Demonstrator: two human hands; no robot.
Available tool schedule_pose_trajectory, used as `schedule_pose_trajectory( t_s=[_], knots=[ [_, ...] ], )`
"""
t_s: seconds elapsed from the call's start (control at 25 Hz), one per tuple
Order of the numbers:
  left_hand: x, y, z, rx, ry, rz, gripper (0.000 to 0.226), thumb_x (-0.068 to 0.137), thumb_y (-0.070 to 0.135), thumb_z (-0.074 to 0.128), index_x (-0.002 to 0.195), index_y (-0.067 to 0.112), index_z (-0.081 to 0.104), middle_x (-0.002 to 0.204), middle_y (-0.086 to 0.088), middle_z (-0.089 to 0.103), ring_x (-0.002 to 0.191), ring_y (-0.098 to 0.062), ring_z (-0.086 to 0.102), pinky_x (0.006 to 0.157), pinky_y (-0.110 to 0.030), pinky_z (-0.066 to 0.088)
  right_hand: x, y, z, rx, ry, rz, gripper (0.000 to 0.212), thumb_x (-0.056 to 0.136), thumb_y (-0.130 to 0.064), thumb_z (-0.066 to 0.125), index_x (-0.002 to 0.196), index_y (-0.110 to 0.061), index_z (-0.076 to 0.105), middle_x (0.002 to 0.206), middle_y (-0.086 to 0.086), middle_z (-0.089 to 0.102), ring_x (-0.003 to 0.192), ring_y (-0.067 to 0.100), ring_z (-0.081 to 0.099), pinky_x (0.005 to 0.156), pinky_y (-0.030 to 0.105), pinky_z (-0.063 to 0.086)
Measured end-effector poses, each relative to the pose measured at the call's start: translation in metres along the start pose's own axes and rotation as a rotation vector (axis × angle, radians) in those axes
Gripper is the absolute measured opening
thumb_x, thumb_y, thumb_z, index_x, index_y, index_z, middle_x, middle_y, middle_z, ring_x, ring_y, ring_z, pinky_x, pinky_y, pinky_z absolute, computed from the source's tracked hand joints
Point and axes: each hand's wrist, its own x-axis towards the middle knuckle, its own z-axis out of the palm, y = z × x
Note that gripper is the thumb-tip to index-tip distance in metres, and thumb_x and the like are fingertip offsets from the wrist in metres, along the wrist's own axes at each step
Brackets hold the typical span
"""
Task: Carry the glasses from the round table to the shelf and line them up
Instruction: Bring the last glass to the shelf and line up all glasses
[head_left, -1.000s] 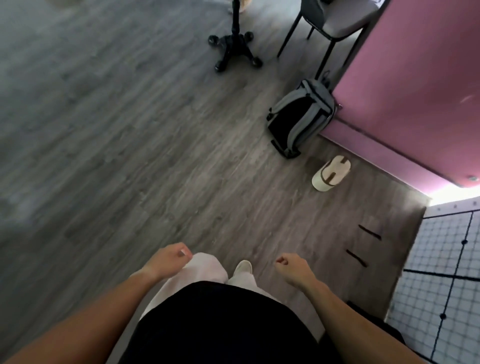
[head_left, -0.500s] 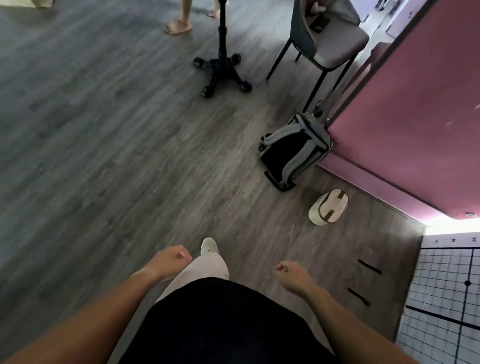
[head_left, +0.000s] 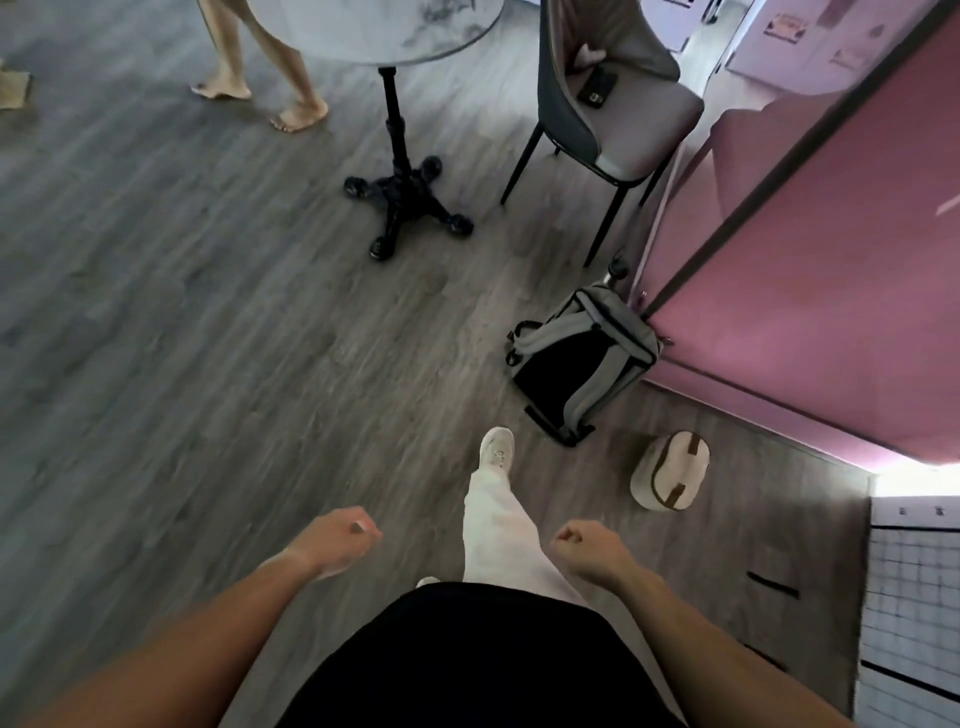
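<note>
The round marble-topped table (head_left: 395, 36) shows only its near edge at the top of the view, standing on a black pedestal with a cross foot (head_left: 405, 202). No glasses show on the visible part of its top. My left hand (head_left: 337, 540) and my right hand (head_left: 587, 545) hang low in front of my body, both curled into loose fists with nothing in them. They are far short of the table. The shelf is out of view.
A grey chair (head_left: 613, 114) with a black phone on its seat stands right of the table. A grey backpack (head_left: 582, 358) and a cream pouch (head_left: 670, 473) lie on the wood floor by a pink wall (head_left: 810, 291). Another person's bare legs (head_left: 260, 62) are left of the table.
I have walked forward and the view has tilted up: the table top, the chair and the other person's legs have come into view. My fists stay shut and empty.
</note>
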Motion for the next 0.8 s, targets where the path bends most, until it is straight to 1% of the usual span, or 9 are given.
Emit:
schedule_pose_trajectory(
  t_s=[0.08, 0.2, 0.24, 0.32, 0.4, 0.52, 0.64, 0.72, 0.8],
  knots=[
    [0.027, 0.02, -0.033, -0.018, 0.017, -0.011, 0.011, 0.091, 0.03, 0.058, 0.083, 0.026, 0.066, 0.084, 0.004, 0.069, 0.078, -0.014, 0.064, 0.082, -0.031, 0.053, 0.026, -0.022, -0.038, -0.022, 0.014, -0.035, 0.024, 0.086, -0.031, 0.056, 0.087, -0.014, 0.073, 0.098, 0.002, 0.073, 0.101, 0.025, 0.067, 0.083, 0.033, 0.05],
    [0.064, 0.06, -0.079, -0.014, 0.029, -0.019, 0.012, 0.091, 0.033, 0.057, 0.085, 0.027, 0.066, 0.087, 0.005, 0.069, 0.083, -0.015, 0.065, 0.087, -0.035, 0.054, 0.061, -0.054, -0.102, -0.016, 0.087, -0.067, 0.029, 0.089, -0.028, 0.054, 0.097, -0.005, 0.071, 0.103, 0.01, 0.072, 0.105, 0.031, 0.065, 0.085, 0.035, 0.05],
    [0.071, 0.074, -0.091, -0.011, 0.03, -0.023, 0.012, 0.091, 0.034, 0.057, 0.086, 0.027, 0.066, 0.087, 0.006, 0.069, 0.082, -0.014, 0.066, 0.086, -0.034, 0.054, 0.07, -0.064, -0.12, -0.013, 0.098, -0.071, 0.03, 0.09, -0.028, 0.054, 0.095, -0.003, 0.07, 0.102, 0.013, 0.071, 0.106, 0.033, 0.063, 0.085, 0.036, 0.049],
    [0.092, 0.111, -0.115, -0.011, 0.068, -0.004, 0.012, 0.09, 0.032, 0.058, 0.085, 0.027, 0.066, 0.083, 0.007, 0.069, 0.077, -0.012, 0.066, 0.082, -0.032, 0.054, 0.094, -0.083, -0.161, -0.02, 0.104, -0.089, 0.025, 0.09, -0.029, 0.056, 0.084, -0.009, 0.07, 0.091, 0.006, 0.07, 0.1, 0.029, 0.065, 0.078, 0.033, 0.046],
    [0.115, 0.143, -0.138, -0.013, 0.111, 0.04, 0.012, 0.09, 0.03, 0.058, 0.082, 0.026, 0.066, 0.078, 0.01, 0.068, 0.076, -0.014, 0.065, 0.081, -0.032, 0.053, 0.116, -0.105, -0.199, -0.003, 0.119, -0.088, 0.018, 0.09, -0.031, 0.058, 0.087, -0.019, 0.072, 0.093, -0.004, 0.069, 0.096, 0.018, 0.064, 0.079, 0.026, 0.042],
    [0.136, 0.182, -0.17, 0.005, 0.129, 0.073, 0.011, 0.092, 0.029, 0.058, 0.083, 0.027, 0.064, 0.075, 0.015, 0.063, 0.075, -0.013, 0.061, 0.08, -0.029, 0.048, 0.141, -0.133, -0.235, 0.018, 0.105, -0.073, 0.014, 0.09, -0.032, 0.059, 0.088, -0.024, 0.071, 0.092, -0.007, 0.07, 0.093, 0.016, 0.065, 0.084, 0.028, 0.05],
    [0.161, 0.197, -0.201, -0.009, 0.118, 0.039, 0.01, 0.09, 0.031, 0.058, 0.081, 0.031, 0.063, 0.079, 0.012, 0.065, 0.073, -0.013, 0.06, 0.08, -0.029, 0.05, 0.165, -0.161, -0.253, 0.044, 0.036, -0.065, 0.017, 0.091, -0.031, 0.058, 0.09, -0.019, 0.071, 0.084, -0.005, 0.07, 0.085, 0.017, 0.066, 0.082, 0.032, 0.055],
    [0.181, 0.2, -0.225, -0.022, 0.111, 0.004, 0.01, 0.089, 0.031, 0.058, 0.08, 0.032, 0.063, 0.08, 0.011, 0.067, 0.07, -0.01, 0.06, 0.081, -0.029, 0.051, 0.184, -0.184, -0.266, 0.034, -0.001, -0.064, 0.022, 0.092, -0.03, 0.057, 0.095, -0.012, 0.07, 0.083, -0.003, 0.068, 0.08, 0.016, 0.063, 0.075, 0.03, 0.051],
    [0.204, 0.203, -0.252, -0.042, 0.116, -0.02, 0.01, 0.088, 0.031, 0.059, 0.08, 0.031, 0.064, 0.078, 0.012, 0.067, 0.069, -0.008, 0.06, 0.081, -0.029, 0.052, 0.207, -0.21, -0.282, 0.02, -0.035, -0.065, 0.023, 0.093, -0.028, 0.056, 0.093, -0.009, 0.068, 0.084, -0.002, 0.067, 0.079, 0.017, 0.062, 0.073, 0.03, 0.049]
  ],
)
